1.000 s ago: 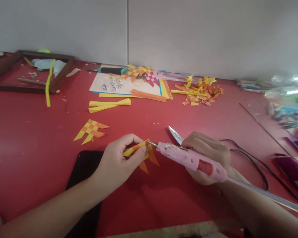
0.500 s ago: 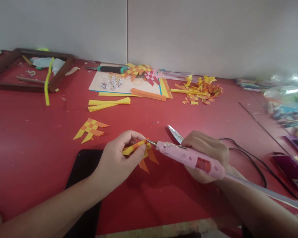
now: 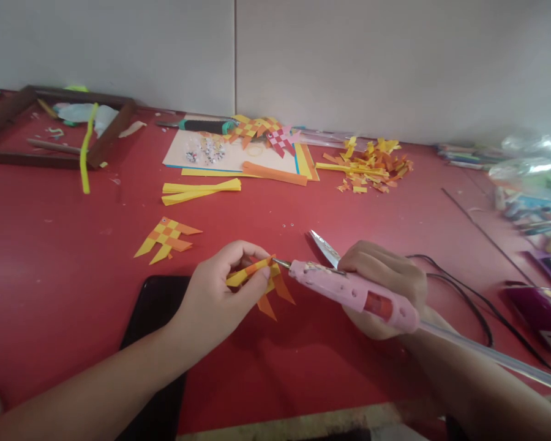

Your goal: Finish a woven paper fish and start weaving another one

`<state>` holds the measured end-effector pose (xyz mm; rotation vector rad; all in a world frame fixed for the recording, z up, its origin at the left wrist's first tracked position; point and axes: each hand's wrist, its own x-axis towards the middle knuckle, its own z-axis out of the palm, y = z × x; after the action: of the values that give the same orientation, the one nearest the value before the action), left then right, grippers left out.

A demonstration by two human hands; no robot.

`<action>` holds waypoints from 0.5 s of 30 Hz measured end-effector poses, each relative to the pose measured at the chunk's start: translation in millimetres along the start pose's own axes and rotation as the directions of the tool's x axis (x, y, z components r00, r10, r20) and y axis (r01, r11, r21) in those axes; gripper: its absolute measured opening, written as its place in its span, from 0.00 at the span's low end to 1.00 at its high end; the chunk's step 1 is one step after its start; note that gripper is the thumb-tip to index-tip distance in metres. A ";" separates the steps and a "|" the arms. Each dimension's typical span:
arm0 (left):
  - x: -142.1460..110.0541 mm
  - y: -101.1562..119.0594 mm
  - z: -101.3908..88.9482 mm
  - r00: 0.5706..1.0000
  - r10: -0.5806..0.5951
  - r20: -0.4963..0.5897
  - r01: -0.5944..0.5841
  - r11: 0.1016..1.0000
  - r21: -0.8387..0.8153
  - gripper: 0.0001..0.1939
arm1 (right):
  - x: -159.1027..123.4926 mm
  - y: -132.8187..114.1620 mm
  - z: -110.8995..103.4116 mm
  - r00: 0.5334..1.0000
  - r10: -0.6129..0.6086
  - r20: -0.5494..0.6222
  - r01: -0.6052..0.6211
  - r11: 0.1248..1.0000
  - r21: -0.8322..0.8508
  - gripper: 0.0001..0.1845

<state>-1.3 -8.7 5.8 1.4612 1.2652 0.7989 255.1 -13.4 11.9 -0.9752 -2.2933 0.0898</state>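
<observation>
The left hand (image 3: 224,278) pinches the woven paper piece (image 3: 274,280) between thumb (image 3: 251,289) and fingers (image 3: 250,249), its orange strips (image 3: 284,290) emerging toward five o'clock. The right hand (image 3: 390,277) grips the glue gun (image 3: 344,288), nozzle (image 3: 281,263) at the paper's edge.

Glue gun (image 3: 335,285): pale pink, with red panel (image 3: 379,305)
Held paper piece (image 3: 276,284): orange and yellow, chequered
Left paper fish (image 3: 166,235): yellow-and-orange check
Rear small fish (image 3: 281,141): dark and pale pink check
Paper strips (image 3: 202,189): plain yellow
Scrap pile (image 3: 376,164): mixed yellow and orange
Tool handle (image 3: 206,127): black and green
Frame (image 3: 112,131): dark brown
Tabletop (image 3: 73,269): red
</observation>
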 end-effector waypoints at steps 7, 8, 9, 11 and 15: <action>-0.4 -1.3 0.7 1.000 -0.003 0.001 0.003 1.000 -0.013 0.07 | -0.8 -0.3 0.4 1.000 0.017 -0.004 -0.017 1.000 0.004 0.06; -0.4 -1.5 0.8 1.000 -0.001 0.001 0.001 1.000 -0.014 0.07 | -1.0 -0.4 0.6 1.000 0.017 -0.005 -0.016 1.000 0.007 0.06; -0.5 -1.7 0.8 1.000 -0.001 0.000 0.001 1.000 -0.012 0.07 | -1.0 -0.5 0.7 1.000 0.015 -0.007 -0.015 1.000 0.013 0.07; -0.6 -2.1 0.6 1.000 -0.002 0.002 0.002 1.000 -0.007 0.07 | -1.0 -0.8 0.9 1.000 0.020 -0.015 -0.019 1.000 0.025 0.07; -0.8 -2.2 -0.2 1.000 0.006 0.002 -0.006 1.000 0.016 0.07 | -0.5 -0.8 0.4 1.000 0.024 -0.019 -0.023 1.000 0.019 0.08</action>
<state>-2.3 -9.6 3.8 1.4788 1.2688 0.7921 254.6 -14.3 11.5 -0.9896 -2.2605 0.1111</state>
